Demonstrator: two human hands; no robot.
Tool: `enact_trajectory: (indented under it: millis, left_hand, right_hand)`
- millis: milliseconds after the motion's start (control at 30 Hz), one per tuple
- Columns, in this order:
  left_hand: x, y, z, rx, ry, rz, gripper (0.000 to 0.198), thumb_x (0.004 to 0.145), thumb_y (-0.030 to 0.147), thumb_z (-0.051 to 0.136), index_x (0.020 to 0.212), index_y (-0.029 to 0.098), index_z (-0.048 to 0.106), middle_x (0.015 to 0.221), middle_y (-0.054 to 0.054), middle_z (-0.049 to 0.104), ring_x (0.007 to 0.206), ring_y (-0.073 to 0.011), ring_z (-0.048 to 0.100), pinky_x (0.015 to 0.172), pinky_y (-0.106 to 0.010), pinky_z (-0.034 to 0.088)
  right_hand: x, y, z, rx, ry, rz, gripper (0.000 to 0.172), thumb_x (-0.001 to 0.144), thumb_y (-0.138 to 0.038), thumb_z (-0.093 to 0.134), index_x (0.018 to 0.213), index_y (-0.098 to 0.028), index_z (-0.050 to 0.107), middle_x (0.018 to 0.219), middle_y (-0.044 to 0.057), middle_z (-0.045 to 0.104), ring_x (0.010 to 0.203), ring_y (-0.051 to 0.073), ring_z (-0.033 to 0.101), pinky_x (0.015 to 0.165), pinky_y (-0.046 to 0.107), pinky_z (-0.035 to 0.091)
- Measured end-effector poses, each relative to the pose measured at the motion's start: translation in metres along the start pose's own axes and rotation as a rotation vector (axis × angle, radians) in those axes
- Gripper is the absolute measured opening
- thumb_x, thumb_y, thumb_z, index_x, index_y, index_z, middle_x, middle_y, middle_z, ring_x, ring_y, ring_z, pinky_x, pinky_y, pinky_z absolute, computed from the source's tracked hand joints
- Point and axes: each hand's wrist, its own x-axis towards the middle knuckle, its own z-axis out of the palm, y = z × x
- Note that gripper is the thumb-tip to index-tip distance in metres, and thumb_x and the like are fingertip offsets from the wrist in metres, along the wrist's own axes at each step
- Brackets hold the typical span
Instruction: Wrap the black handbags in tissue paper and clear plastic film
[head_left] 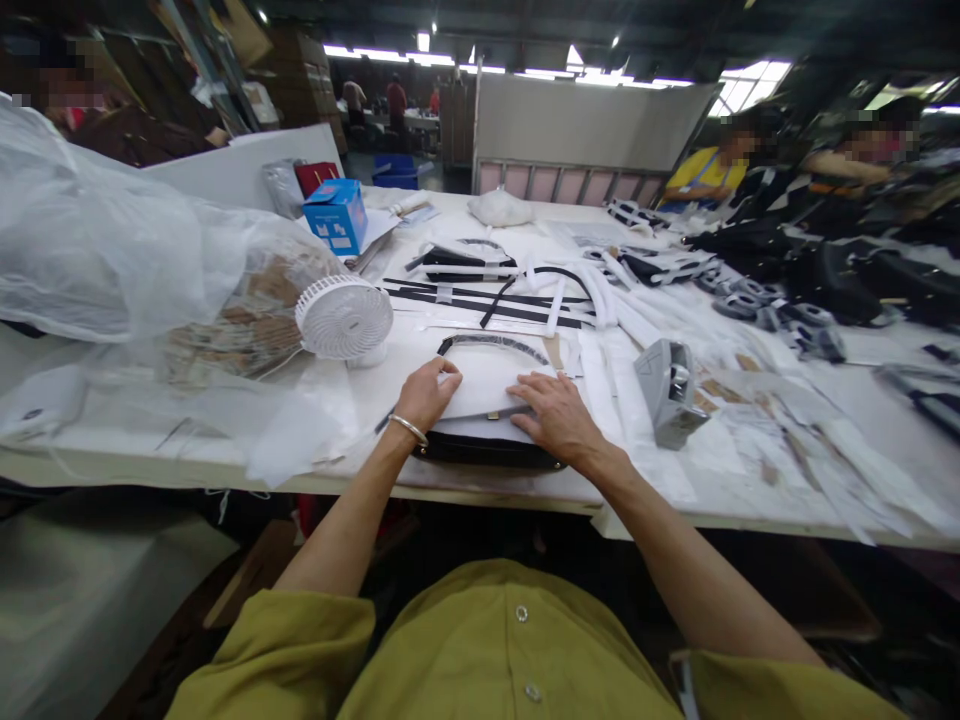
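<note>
A black handbag (487, 452) lies at the table's front edge, its arched handle (499, 345) wrapped in clear film on the far side. Over the bag is a white sheet (484, 392), and a small gold-coloured clasp (493, 415) shows just below the sheet's near edge. My left hand (426, 398), with a bangle at the wrist, has thumb and fingers curled together at the sheet's left edge. On the right side my right hand (559, 415) rests with fingers spread over the sheet and bag. The bag's middle is partly covered.
A white fan (343, 318) and clear plastic bags (225, 300) stand to the left, with a blue box (335, 217) behind. Black straps (487, 303) lie beyond the bag. A grey tape dispenser (667, 392) sits at right. A co-worker in yellow (701, 175) is farther off.
</note>
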Motion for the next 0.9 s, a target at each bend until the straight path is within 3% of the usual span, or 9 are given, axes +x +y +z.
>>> enact_trajectory:
  millis: [133, 233, 333, 467, 633, 733, 833, 900]
  left_hand:
    - [0.004, -0.009, -0.004, -0.284, -0.086, -0.058, 0.028, 0.08, 0.04, 0.054, 0.087, 0.016, 0.067, 0.086, -0.003, 0.07, 0.085, -0.021, 0.063, 0.082, -0.031, 0.049]
    - [0.004, -0.013, -0.003, -0.389, -0.114, -0.108, 0.031, 0.076, 0.043, 0.054, 0.084, 0.015, 0.067, 0.078, -0.001, 0.067, 0.077, -0.0193, 0.061, 0.073, -0.029, 0.049]
    - [0.006, -0.013, 0.0, -0.323, -0.095, -0.107, 0.025, 0.073, 0.037, 0.055, 0.079, 0.017, 0.069, 0.077, -0.001, 0.067, 0.08, -0.0199, 0.061, 0.074, -0.029, 0.049]
    - [0.01, -0.017, 0.003, -0.21, -0.084, -0.105, 0.019, 0.071, 0.03, 0.055, 0.076, 0.02, 0.071, 0.075, -0.001, 0.069, 0.083, -0.0205, 0.062, 0.079, -0.029, 0.049]
    - [0.011, -0.025, 0.007, -0.2, -0.086, -0.173, 0.018, 0.072, 0.03, 0.056, 0.075, 0.02, 0.071, 0.073, 0.0, 0.068, 0.08, -0.0203, 0.063, 0.076, -0.029, 0.05]
    - [0.008, -0.028, 0.009, -0.181, -0.051, -0.194, 0.019, 0.074, 0.033, 0.057, 0.079, 0.019, 0.07, 0.076, -0.001, 0.069, 0.081, -0.0211, 0.064, 0.078, -0.03, 0.049]
    - [0.005, -0.028, 0.009, -0.162, -0.012, -0.199, 0.019, 0.076, 0.033, 0.059, 0.084, 0.02, 0.07, 0.083, -0.002, 0.07, 0.086, -0.0215, 0.064, 0.084, -0.032, 0.049]
    - [0.004, -0.028, 0.01, -0.157, -0.001, -0.191, 0.017, 0.076, 0.03, 0.06, 0.087, 0.02, 0.069, 0.089, -0.003, 0.071, 0.088, -0.0206, 0.064, 0.087, -0.032, 0.048]
  right_hand:
    - [0.006, 0.002, -0.003, -0.041, 0.016, 0.014, 0.05, 0.082, -0.038, 0.068, 0.129, -0.021, 0.059, 0.151, 0.013, 0.042, 0.142, 0.039, 0.028, 0.113, 0.063, 0.016]
    - [0.01, 0.005, -0.005, -0.01, -0.04, -0.003, 0.057, 0.084, -0.037, 0.066, 0.137, -0.021, 0.052, 0.149, 0.014, 0.045, 0.139, 0.035, 0.036, 0.114, 0.06, 0.018]
    - [0.01, 0.005, -0.007, 0.019, -0.069, -0.038, 0.054, 0.089, -0.035, 0.061, 0.14, -0.024, 0.049, 0.142, 0.012, 0.053, 0.131, 0.028, 0.047, 0.114, 0.055, 0.022]
    - [0.011, 0.002, -0.011, 0.011, -0.106, -0.1, 0.036, 0.093, -0.034, 0.056, 0.128, -0.024, 0.061, 0.128, 0.009, 0.064, 0.12, 0.024, 0.056, 0.106, 0.043, 0.037]
    - [0.016, 0.002, -0.011, -0.029, -0.133, -0.096, 0.044, 0.089, -0.026, 0.061, 0.133, -0.022, 0.058, 0.141, 0.011, 0.054, 0.128, 0.026, 0.05, 0.105, 0.039, 0.04]
    - [0.016, 0.0, -0.009, -0.053, -0.14, -0.073, 0.045, 0.088, -0.011, 0.052, 0.131, -0.022, 0.06, 0.135, 0.01, 0.06, 0.123, 0.023, 0.055, 0.103, 0.036, 0.042]
    - [0.01, -0.007, -0.011, -0.116, -0.082, -0.038, 0.043, 0.092, -0.009, 0.042, 0.128, -0.022, 0.063, 0.129, 0.009, 0.064, 0.118, 0.025, 0.058, 0.1, 0.039, 0.044]
    - [0.005, -0.013, -0.013, -0.16, -0.045, -0.03, 0.044, 0.092, -0.007, 0.04, 0.128, -0.021, 0.062, 0.13, 0.009, 0.064, 0.122, 0.027, 0.055, 0.105, 0.045, 0.038]
